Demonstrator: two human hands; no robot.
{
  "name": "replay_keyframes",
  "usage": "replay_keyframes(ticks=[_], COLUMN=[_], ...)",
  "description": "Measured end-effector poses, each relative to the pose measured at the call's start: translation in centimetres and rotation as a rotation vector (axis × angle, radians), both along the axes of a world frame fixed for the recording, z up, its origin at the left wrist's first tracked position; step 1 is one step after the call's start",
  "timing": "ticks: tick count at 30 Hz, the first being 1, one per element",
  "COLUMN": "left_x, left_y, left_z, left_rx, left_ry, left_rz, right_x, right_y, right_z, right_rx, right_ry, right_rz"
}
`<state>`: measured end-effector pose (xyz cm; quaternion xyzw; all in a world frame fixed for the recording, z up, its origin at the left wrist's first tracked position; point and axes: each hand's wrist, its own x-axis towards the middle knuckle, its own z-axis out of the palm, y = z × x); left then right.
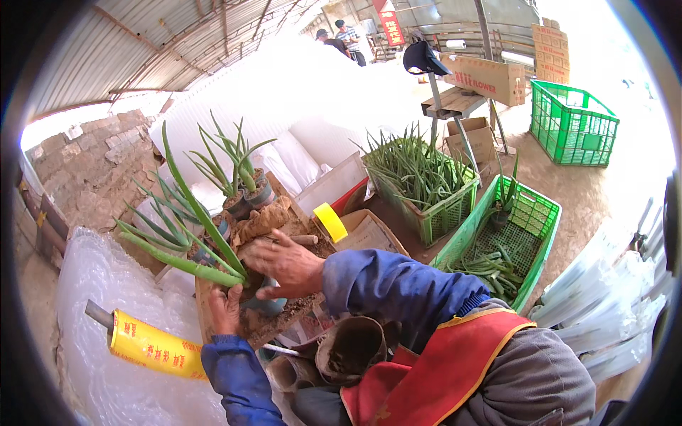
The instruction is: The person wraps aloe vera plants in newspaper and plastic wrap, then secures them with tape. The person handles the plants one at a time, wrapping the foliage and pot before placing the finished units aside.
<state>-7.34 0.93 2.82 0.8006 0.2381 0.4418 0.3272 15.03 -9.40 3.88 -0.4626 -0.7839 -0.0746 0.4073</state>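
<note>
On a soil-strewn wooden board (pixel 298 314) a large aloe plant (pixel 202 213) leans to the left, its base in a blue-grey pot (pixel 265 304). My left hand (pixel 226 309) is at the near side of the plant's base, thumb and fingers around it; the exact contact is partly hidden. Over the pot's rim lies my right hand (pixel 285 265), fingers spread, palm down. Several smaller potted aloes (pixel 242 165) stand at the board's far end, beside a crumpled brown cloth or paper (pixel 262 219). A roll of yellow tape (pixel 330 222) is to the right.
Green plastic crates with aloe plants (pixel 421 175) and loose leaves (pixel 493 271) stand to the right. A bucket with soil (pixel 351 346) is near my lap. Bubble wrap (pixel 128 298) and a yellow film roll (pixel 154 343) lie left. Two people (pixel 346 37) are far off.
</note>
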Motion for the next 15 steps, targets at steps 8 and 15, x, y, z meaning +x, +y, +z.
replay_keyframes(ticks=[8,15], left_x=[0.3,-1.4], left_y=[-0.7,-2.1], left_z=[1.7,0.8], left_rx=[0.102,-0.023], left_ry=[0.149,0.027], left_rz=[0.019,0.086], right_x=[-0.2,-0.1], right_y=[-0.2,-3.4], right_z=[-1.9,-1.9], right_rx=[0.003,-0.020], right_ry=[-0.124,0.035], right_rz=[-0.067,0.197])
